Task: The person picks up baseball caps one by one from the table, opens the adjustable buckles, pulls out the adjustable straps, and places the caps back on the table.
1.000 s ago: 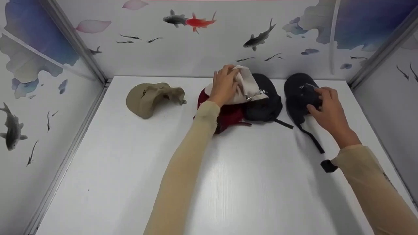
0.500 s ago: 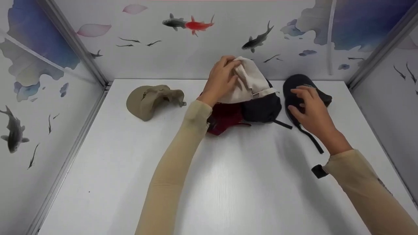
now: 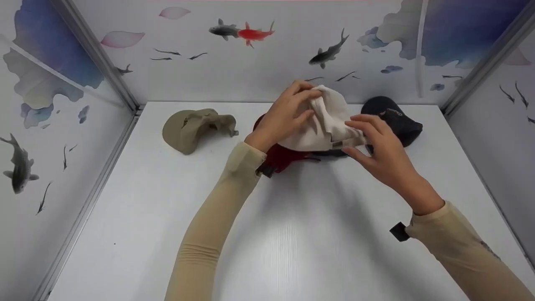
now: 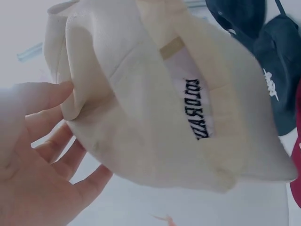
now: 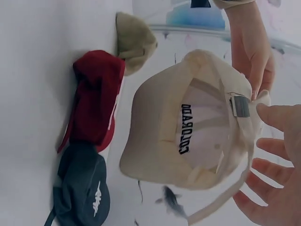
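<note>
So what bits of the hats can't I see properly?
Head view: most of the middle dark cap, behind the cream cap.
Head view: writing on the far-right dark cap, too small to read.
Left wrist view: most of the red cap, cut off by the right edge.
Right wrist view: dark strap, end cut off by the bottom edge.

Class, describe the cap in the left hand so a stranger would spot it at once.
Find the white table. Near its back edge, the left hand holds up the cream cap, partly hiding the red cap in the head view. Unlike that, the tan cap and the two dark caps, it is off the table; black lettering shows inside.
</note>
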A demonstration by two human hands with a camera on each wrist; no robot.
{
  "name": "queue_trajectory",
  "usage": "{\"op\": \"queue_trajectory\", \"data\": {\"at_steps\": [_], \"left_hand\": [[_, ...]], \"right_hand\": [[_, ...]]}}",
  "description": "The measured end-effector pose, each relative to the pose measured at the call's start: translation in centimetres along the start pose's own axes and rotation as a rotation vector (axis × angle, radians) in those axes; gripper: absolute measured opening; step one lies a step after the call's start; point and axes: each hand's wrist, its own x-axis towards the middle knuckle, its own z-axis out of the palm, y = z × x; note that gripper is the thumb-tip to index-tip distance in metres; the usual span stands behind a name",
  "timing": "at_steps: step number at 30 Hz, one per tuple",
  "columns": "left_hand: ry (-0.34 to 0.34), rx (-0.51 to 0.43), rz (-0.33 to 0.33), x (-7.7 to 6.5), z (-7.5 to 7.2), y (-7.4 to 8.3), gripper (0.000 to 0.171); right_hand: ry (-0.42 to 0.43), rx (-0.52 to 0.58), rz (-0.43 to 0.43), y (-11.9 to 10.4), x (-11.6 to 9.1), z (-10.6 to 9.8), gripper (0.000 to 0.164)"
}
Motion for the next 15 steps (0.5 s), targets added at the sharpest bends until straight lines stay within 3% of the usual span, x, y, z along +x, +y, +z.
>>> {"op": "queue_trajectory", "data": {"at_steps": [9,15], "left_hand": [[-0.089,-0.097,0.071,-3.0,0.2,1.5,0.041],[-0.129,-0.125,0.076,-4.3,0.6,1.9,0.041]], "right_hand": [[-0.044,0.071,-0.045,-1.3,-2.2,0.7,0.044],[-0.027,0.121,-0.144,-1.2,-3.0,1.5,0.035]]}}
